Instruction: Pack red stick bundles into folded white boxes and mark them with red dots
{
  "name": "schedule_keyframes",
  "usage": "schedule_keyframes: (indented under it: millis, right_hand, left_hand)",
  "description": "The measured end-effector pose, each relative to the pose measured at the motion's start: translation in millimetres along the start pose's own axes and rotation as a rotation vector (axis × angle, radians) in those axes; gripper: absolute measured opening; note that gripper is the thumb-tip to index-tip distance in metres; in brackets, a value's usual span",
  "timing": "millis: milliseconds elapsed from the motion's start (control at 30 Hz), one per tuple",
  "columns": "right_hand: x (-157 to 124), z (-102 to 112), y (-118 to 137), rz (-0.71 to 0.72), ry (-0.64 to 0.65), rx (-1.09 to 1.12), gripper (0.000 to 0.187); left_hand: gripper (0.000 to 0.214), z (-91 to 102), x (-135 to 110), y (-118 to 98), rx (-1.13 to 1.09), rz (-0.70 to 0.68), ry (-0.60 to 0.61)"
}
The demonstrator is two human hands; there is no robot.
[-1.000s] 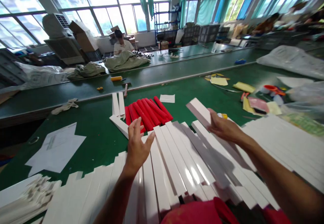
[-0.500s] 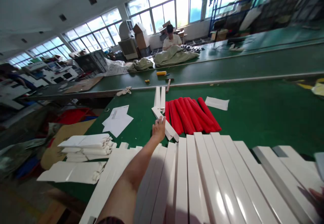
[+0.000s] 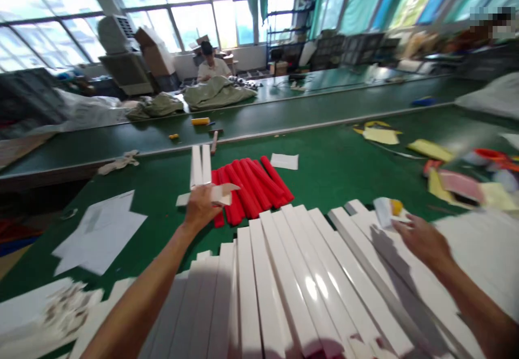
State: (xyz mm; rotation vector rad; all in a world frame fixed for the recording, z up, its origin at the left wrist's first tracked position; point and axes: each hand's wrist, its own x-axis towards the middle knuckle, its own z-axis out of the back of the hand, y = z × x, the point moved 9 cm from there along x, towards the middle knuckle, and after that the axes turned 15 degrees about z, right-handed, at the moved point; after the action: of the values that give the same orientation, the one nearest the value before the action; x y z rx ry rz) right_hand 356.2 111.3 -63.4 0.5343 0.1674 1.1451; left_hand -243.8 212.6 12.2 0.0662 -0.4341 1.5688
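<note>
My left hand [image 3: 199, 207] is closed around a short, narrow white box [image 3: 222, 192] whose end flap sticks out to the right. Just beyond it lie two more narrow white boxes [image 3: 196, 164], and right beside it is a row of red ribbed tubes [image 3: 247, 186]. Over the right part of the long white boxes [image 3: 292, 272], my right hand [image 3: 421, 237] grips a small white object with a yellow part [image 3: 385, 213]. Its exact kind is unclear.
White papers [image 3: 99, 234] and a stack of folded white sheets [image 3: 36, 316] lie at left. Yellow and pink pieces [image 3: 462, 186] clutter the right side. Across the green table [image 3: 324, 175], a person [image 3: 213, 67] sits behind a grey-green cloth bundle [image 3: 217, 93].
The view has swung to the right. My left hand has lifted and turned a short white box near the red tubes. My right hand has come fully into view, holding the white-and-yellow object.
</note>
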Motion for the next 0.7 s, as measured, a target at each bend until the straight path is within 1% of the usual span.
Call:
schedule_keyframes:
  millis: [67,100,133,167,200,233,267,333,367,467,533,600,633,700]
  right_hand:
    - [14.1,8.3,-17.6,-0.059,-0.013,-0.115,0.031]
    - [21.6,8.5,-19.8,-0.069,-0.009,-0.148,0.034]
    - [29.5,6.2,-16.6,-0.061,-0.015,-0.146,0.036]
    - [37.6,-0.4,-7.9,-0.038,-0.006,-0.137,0.037]
    - [45.7,-11.0,5.9,-0.003,0.013,-0.117,0.036]
    - [53.6,-25.3,24.5,0.044,0.038,-0.085,0.034]
    - [60.9,-43.0,47.0,0.096,0.070,-0.044,0.032]
    - [72.4,-86.1,100.3,0.208,0.153,0.050,0.028]
    - [76.4,-109.6,128.7,0.259,0.198,0.096,0.027]
    - [82.3,-177.0,209.9,0.375,0.319,0.213,0.025]
    - [82.2,-210.3,255.1,0.423,0.373,0.276,0.027]
    - [78.9,-230.4,292.3,0.459,0.416,0.343,0.030]
    - [76.3,-235.5,308.4,0.476,0.439,0.384,0.028]
    - [70.0,-236.6,336.4,0.513,0.476,0.479,0.026]
  left_hand:
    - [0.048,49.0,9.3,-8.3,-0.101,0.084,-0.138]
    - [0.050,79.2,8.1,-6.0,-0.232,0.193,-0.240]
    - [0.051,103.5,3.1,-7.7,-0.363,0.268,-0.279]
    - [0.048,125.6,-5.7,-12.2,-0.494,0.323,-0.312]
    - [0.044,143.4,-15.9,-22.5,-0.602,0.330,-0.317]
    - [0.041,156.8,-26.9,-35.0,-0.691,0.324,-0.311]
    - [0.037,164.6,-37.9,-46.6,-0.763,0.336,-0.293]
    - [0.029,165.1,-57.8,-64.0,-0.882,0.410,-0.250]
    - [0.025,160.1,-65.6,-71.2,-0.920,0.445,-0.221]
    - [0.025,134.3,-82.7,-81.6,-0.957,0.582,-0.128]
    - [0.031,117.4,-91.4,-83.7,-0.947,0.663,-0.094]
    - [0.032,103.5,-97.1,-89.1,-0.947,0.680,-0.084]
    - [0.029,98.0,-98.5,-93.4,-0.942,0.660,-0.090]
    - [0.025,90.1,-99.0,-103.3,-0.906,0.584,-0.134]
